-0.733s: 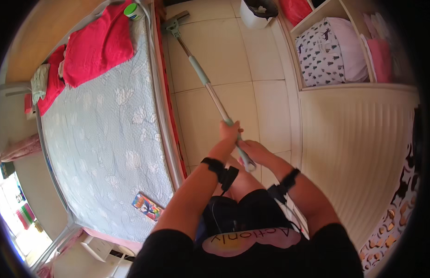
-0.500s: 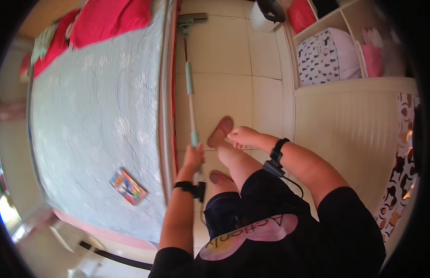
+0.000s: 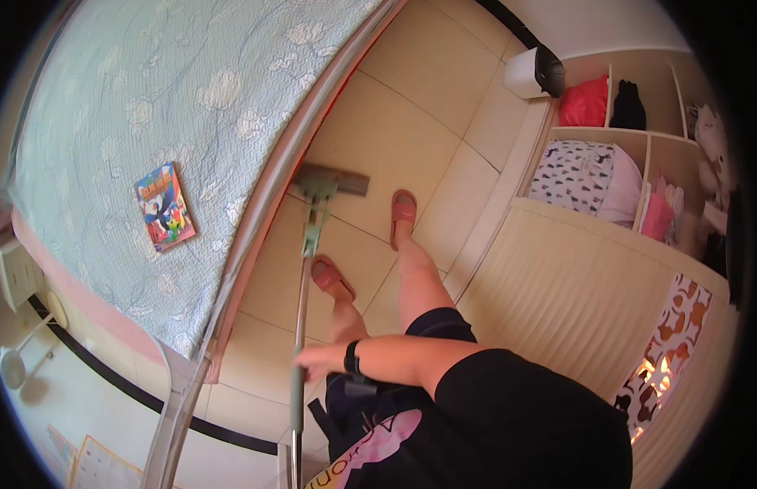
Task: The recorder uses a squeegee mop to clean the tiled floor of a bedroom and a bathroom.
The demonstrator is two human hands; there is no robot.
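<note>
A flat mop with a pale green joint lies along the aisle beside the bed. Its mop head (image 3: 334,181) rests on the tiles ahead of my feet, and its metal pole (image 3: 303,301) runs back toward me. My right hand (image 3: 316,362) reaches across my body and is closed around the pole, at the top of a green grip (image 3: 296,399). A dark band sits on that wrist. My left hand is out of sight; the pole's end also passes beyond the lower edge.
At left is a bed with a pale blue quilt (image 3: 110,114), a colourful book (image 3: 165,207) on it. Pink slippers (image 3: 333,277) are on my feet. On the right stand a white bin (image 3: 523,74) and shelves (image 3: 648,132) with bedding, along with a ribbed cream panel (image 3: 550,285).
The mop head has come much nearer to my feet. Earlier my left hand held the pole; now my right hand does, and my left has left view. My view has turned.
</note>
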